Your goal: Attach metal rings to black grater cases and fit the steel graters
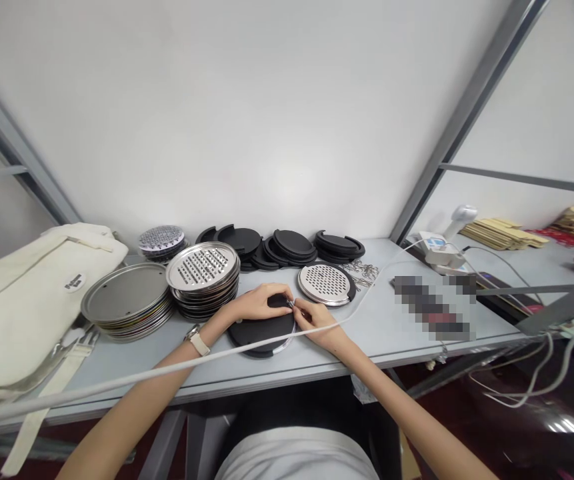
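Note:
A round black disc [261,335] with a shiny metal rim at its right lies on the grey table near the front edge. My left hand [263,301] rests over its upper part, fingers closed at the disc's right edge. My right hand [314,320] pinches a small metal piece [291,304] at that same edge, its fingertips touching those of my left. Behind my right hand sits a round perforated metal grater [325,283] with a black piece round its right side. Small metal wire parts [363,272] lie beside it.
Stacks of metal graters [203,268], grey round plates [125,293] and black discs [291,247] line the table's left and back. A cream bag [31,300] lies far left. A white cable [247,347] crosses in front. Wooden pieces [501,233] lie right, beyond a metal post [459,140].

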The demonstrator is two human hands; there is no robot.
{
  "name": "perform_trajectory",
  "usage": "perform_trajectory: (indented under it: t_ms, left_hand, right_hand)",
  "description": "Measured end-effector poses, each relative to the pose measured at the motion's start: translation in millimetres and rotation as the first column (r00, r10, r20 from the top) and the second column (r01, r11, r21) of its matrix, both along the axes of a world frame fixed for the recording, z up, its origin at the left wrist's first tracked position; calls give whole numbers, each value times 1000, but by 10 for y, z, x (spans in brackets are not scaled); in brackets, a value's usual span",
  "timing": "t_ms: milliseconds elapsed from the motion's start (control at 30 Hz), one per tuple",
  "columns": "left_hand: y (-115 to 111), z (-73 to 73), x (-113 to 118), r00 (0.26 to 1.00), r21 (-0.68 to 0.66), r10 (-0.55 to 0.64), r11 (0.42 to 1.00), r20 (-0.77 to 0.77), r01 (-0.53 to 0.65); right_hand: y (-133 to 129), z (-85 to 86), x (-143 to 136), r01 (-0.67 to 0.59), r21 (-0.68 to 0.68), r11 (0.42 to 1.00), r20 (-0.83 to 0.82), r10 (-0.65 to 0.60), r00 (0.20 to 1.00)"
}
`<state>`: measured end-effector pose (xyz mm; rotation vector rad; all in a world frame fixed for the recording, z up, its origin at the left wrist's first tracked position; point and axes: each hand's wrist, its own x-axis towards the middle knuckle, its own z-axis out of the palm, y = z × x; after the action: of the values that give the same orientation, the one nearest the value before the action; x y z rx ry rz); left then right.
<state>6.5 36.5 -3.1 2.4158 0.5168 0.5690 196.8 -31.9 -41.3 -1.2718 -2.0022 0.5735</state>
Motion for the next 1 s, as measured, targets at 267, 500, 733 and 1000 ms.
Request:
perform_trajectory:
  t_ms: [267, 500, 733, 1000]
  left_hand:
    - [20, -27, -2, 1000, -21, 9, 1000, -10, -10]
    - [34, -53, -6, 1000, -27, 8, 1000, -12, -8]
    - [36, -48, 0, 1000, -31, 0, 1000, -4, 0]
    - [40, -52, -1, 1000, -37, -11, 999, 5, 11]
  right_hand:
    - [1, 0, -9, 19, -4, 1000, 10, -19, 1000]
    - [4, 0, -7, 16, 6, 1000, 17, -16, 1000]
    - [9, -11, -4, 33, 17, 999, 31, -33, 999]
    - [13, -9, -5, 40, 22, 999, 27, -40, 999]
